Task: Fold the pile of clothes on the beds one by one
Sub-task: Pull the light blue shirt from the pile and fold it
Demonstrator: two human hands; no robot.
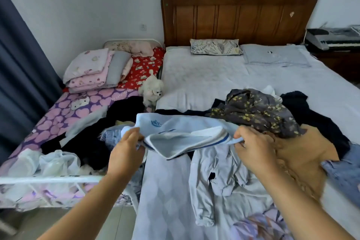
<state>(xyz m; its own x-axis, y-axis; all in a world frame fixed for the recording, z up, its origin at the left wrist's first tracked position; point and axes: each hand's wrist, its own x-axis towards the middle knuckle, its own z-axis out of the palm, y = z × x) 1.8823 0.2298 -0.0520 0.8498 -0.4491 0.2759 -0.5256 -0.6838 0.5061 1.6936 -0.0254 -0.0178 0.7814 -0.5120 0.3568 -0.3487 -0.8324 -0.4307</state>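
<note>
Pale-blue shirt [187,128] stretched crosswise between hands; left hand [126,148] and right hand [253,144] each pinching one end, equally near.

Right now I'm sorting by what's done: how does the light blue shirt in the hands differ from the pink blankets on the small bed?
The light blue shirt is held up, pinched by the left hand and right hand; the pink blankets lie untouched. The shirt is loose and unfolded; the blankets are folded and stacked. The shirt is plain with a blue emblem; the blankets carry a small print. Both are soft, pale fabric.
</note>
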